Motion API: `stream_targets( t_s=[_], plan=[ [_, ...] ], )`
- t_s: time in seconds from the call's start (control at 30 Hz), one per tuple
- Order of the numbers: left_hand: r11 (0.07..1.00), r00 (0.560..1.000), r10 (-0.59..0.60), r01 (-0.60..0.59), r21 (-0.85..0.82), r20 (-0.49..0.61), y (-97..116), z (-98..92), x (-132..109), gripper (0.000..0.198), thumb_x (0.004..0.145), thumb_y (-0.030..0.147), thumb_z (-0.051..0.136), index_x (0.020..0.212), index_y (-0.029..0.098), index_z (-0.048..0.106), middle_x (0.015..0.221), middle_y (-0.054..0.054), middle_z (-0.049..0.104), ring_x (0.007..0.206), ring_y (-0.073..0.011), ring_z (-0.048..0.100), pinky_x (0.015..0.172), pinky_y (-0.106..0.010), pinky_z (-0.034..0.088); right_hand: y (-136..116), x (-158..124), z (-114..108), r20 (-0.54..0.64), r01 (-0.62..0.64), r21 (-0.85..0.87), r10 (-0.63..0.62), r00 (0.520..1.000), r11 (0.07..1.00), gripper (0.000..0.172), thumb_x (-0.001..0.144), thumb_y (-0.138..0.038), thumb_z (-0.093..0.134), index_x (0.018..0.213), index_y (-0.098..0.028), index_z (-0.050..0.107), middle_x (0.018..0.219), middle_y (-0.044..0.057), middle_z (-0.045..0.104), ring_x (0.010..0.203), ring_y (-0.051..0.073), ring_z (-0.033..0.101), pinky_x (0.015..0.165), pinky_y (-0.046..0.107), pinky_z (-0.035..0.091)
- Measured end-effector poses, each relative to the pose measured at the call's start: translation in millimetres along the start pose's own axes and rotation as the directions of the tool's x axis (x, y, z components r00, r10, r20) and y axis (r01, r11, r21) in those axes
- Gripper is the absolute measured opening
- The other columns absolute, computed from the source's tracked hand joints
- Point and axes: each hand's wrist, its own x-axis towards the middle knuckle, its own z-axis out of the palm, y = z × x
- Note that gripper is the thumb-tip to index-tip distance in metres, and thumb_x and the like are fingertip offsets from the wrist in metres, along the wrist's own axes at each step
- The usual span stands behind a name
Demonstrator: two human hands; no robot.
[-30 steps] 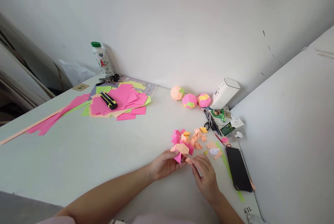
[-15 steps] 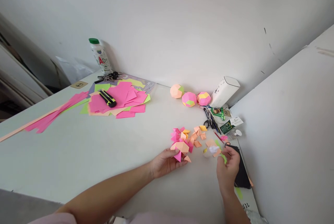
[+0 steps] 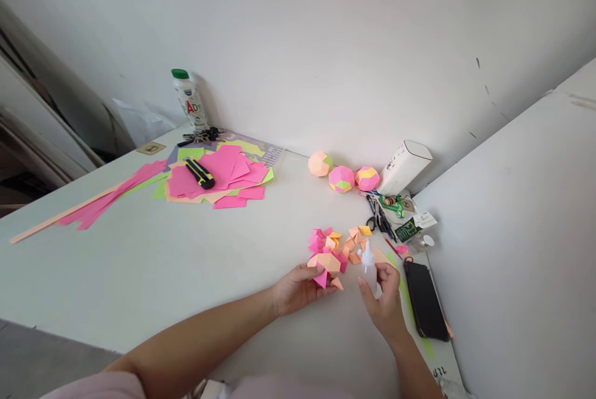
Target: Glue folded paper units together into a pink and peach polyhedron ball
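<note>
Between the thumb and fingers of my left hand is a partly built paper polyhedron, peach on top with pink flaps below. A small peach paper piece shows at its fingertips. My right hand is closed around a small translucent glue bottle, upright with its white nozzle pointing up. The bottle is a short way right of the paper shape, apart from it. Just beyond both hands lie folded pink pieces and folded peach pieces.
Three finished paper balls sit by the wall beside a white container. Scissors, a jar and a phone line the right side. Leftward are paper sheets, a utility knife and a bottle.
My right hand has moved left from the phone's edge and now holds the glue bottle upright. The phone is uncovered. My left hand keeps the paper shape nearly where it was.
</note>
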Motion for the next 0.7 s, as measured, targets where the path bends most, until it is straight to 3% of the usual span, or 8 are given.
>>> stream_targets(
  t_s=[0.17,0.4,0.53,0.7],
  plan=[
    [1.000,1.000,0.004,-0.004,0.008,0.008,0,0.3,1,0.025,0.080,0.020,0.062,0.101,0.008,0.065,0.098,-0.014,0.065,0.092,-0.0217,0.061,0.088,-0.034,0.045,-15,0,-12,-0.020,0.153,0.095,-0.152,0.988,0.984,0.028,0.077,-0.030,0.064,0.101,-0.021,0.055,0.093,0.007,0.056,0.085,0.023,0.056,0.070,0.035,0.050],
    [0.999,1.000,-0.012,0.013,0.039,-0.020,0,-1.8,1,0.023,0.081,0.023,0.061,0.098,0.009,0.066,0.095,-0.013,0.065,0.090,-0.0203,0.060,0.088,-0.035,0.044,-5,-3,-14,-0.069,-0.016,0.343,0.042,0.997,0.939,0.028,0.077,-0.044,0.064,0.089,-0.019,0.058,0.079,0.003,0.052,0.063,0.016,0.050,0.050,0.026,0.042],
    [0.999,0.999,-0.025,0.026,0.022,-0.029,0,-1.9,1,0.020,0.080,0.021,0.061,0.095,0.008,0.067,0.087,-0.010,0.064,0.086,-0.0185,0.059,0.088,-0.035,0.044,-14,-4,-10,-0.070,0.058,0.287,-0.040,0.997,0.956,0.029,0.076,-0.048,0.064,0.086,-0.020,0.060,0.077,0.003,0.053,0.067,0.018,0.052,0.056,0.028,0.044],
    [0.999,0.999,-0.033,0.034,0.009,-0.036,1,-0.7,1,0.019,0.082,0.017,0.059,0.097,0.008,0.067,0.093,-0.011,0.063,0.089,-0.0178,0.057,0.090,-0.035,0.043,-26,-3,-7,-0.063,0.138,0.201,-0.128,0.990,0.970,0.031,0.078,-0.051,0.061,0.086,-0.021,0.060,0.075,0.004,0.057,0.067,0.020,0.055,0.058,0.030,0.046]
  ],
)
